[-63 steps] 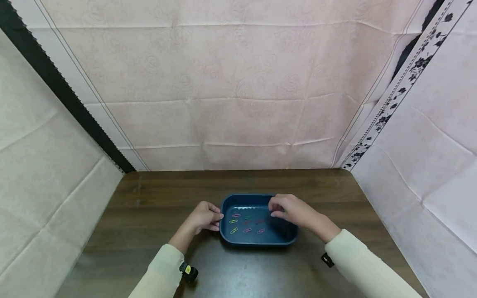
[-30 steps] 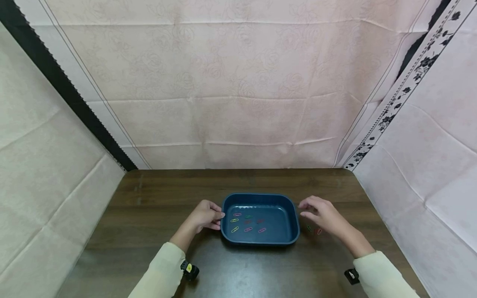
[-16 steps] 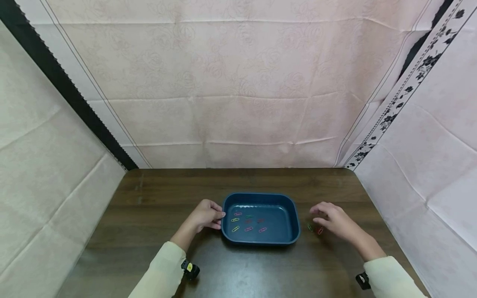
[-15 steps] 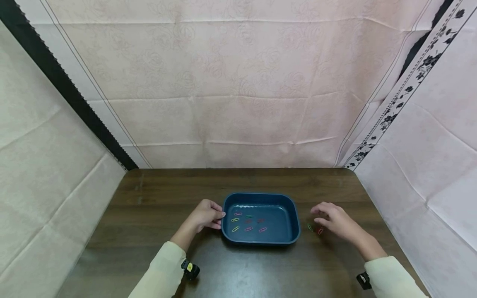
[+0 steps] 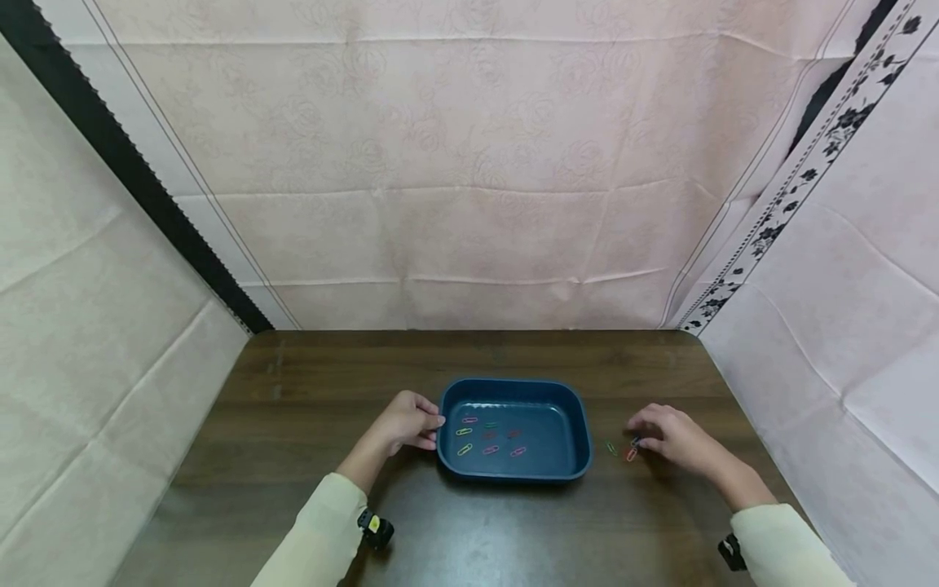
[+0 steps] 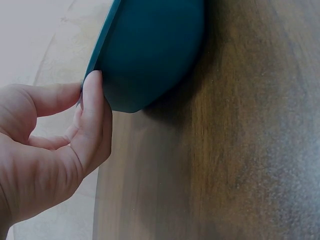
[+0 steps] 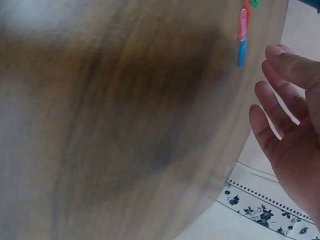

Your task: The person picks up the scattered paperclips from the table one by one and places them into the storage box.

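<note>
My left hand [image 5: 412, 422] pinches the left rim of a blue tray [image 5: 513, 479] between thumb and fingers, as the left wrist view [image 6: 60, 135] also has it. Several paper clips lie spread over the tray's left and middle floor, among them a yellow clip [image 5: 465, 449], a pink clip [image 5: 518, 452] and a green clip [image 5: 491, 425]. Right of the tray, my right hand [image 5: 671, 436] hovers low with loosely bent fingers and nothing between them. Just by its fingertips lie a green clip [image 5: 611, 448] and, in the right wrist view, a pink clip [image 7: 243, 25] and a blue clip [image 7: 242, 53].
The brown wooden table [image 5: 337, 367] carries the tray near its middle. Pale patterned cloth [image 5: 469, 179] hangs behind the table's far edge, with more cloth along both sides. Black wrist cameras sit at both sleeves.
My right hand has moved from over the tray out to the right and down beside the loose clips, uncovering them. The left hand keeps its hold on the tray's rim.
</note>
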Demonstrator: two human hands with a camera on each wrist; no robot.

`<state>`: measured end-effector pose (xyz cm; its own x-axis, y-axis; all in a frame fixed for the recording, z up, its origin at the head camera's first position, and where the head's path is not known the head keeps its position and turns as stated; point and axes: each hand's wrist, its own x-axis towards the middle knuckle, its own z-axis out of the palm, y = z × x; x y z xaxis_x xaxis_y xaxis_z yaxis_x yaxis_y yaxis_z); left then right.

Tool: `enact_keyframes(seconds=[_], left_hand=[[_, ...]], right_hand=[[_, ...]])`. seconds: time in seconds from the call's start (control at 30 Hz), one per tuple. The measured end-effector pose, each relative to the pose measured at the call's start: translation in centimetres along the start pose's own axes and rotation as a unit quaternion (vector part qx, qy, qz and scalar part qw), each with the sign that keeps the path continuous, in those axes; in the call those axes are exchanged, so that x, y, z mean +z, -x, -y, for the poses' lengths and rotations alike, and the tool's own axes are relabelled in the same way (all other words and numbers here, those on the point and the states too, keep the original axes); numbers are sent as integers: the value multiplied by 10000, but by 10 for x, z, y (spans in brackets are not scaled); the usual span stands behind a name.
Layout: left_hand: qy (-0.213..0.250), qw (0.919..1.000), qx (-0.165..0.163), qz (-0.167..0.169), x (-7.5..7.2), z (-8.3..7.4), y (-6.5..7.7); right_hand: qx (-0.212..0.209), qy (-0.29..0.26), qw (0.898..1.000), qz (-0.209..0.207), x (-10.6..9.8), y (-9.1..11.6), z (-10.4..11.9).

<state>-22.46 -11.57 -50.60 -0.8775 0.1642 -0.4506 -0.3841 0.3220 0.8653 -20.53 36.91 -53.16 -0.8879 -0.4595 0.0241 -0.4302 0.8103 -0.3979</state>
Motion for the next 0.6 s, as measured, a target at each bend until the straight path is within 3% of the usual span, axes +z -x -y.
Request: enact_keyframes(seconds=[0.6], left_hand=[[29,10000,-27,-35,1,1,-2]], right_hand=[[-189,509,9976,-433,22,4,-16]])
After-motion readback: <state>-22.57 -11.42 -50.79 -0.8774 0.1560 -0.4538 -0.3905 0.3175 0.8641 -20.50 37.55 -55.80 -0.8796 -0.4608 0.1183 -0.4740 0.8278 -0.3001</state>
